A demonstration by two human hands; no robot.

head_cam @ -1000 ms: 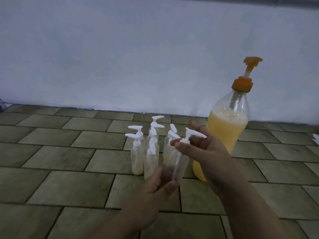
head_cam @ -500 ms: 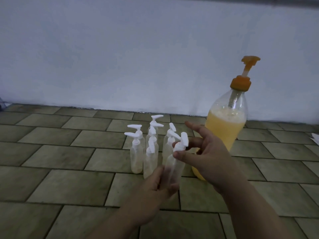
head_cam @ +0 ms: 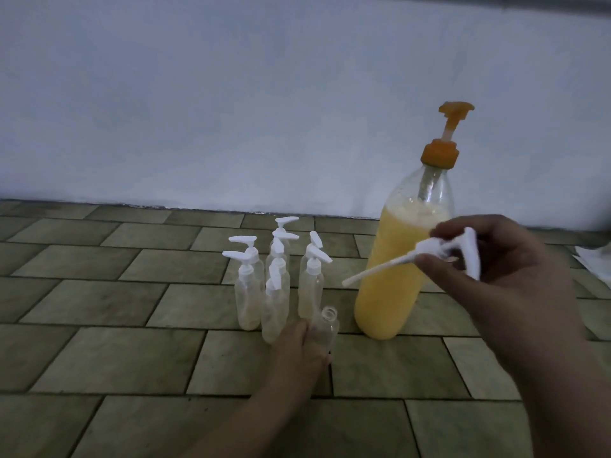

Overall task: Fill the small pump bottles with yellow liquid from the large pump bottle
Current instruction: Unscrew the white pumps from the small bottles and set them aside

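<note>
Left hand [head_cam: 302, 353] low on the tiled floor [head_cam: 115, 358], grip wrapped round an uncapped small bottle [head_cam: 325, 328]; neck open, pointing up, bottle clear and seemingly empty. Thumb along the near side of the bottle; far fingers hidden behind it.

Right hand [head_cam: 499, 262] raised, up and to the right of the left grip. Grip pinching a white pump head [head_cam: 446, 247] between thumb and fingertips; dip tube [head_cam: 373, 271] slanting down-left from the pinch, tip in the air above and right of the open bottle, not touching it. Nozzle end of the pump head against the palm side, slightly blurred.

Large bottle [head_cam: 396, 276] upright on the floor, between the two hands, just right of the left grip and behind the dip tube. Yellow liquid up to the shoulder, froth on top. Orange pump [head_cam: 444, 140] fitted, plunger raised.

Capped small bottles [head_cam: 281, 279] in a tight cluster just left of and beyond the left grip, all upright, white pumps on, all clear. Nearest one touching or almost touching the left fingers; cannot tell which.

White paper [head_cam: 595, 262] at the frame edge, right of the right grip. Pale wall [head_cam: 231, 110] behind everything.
</note>
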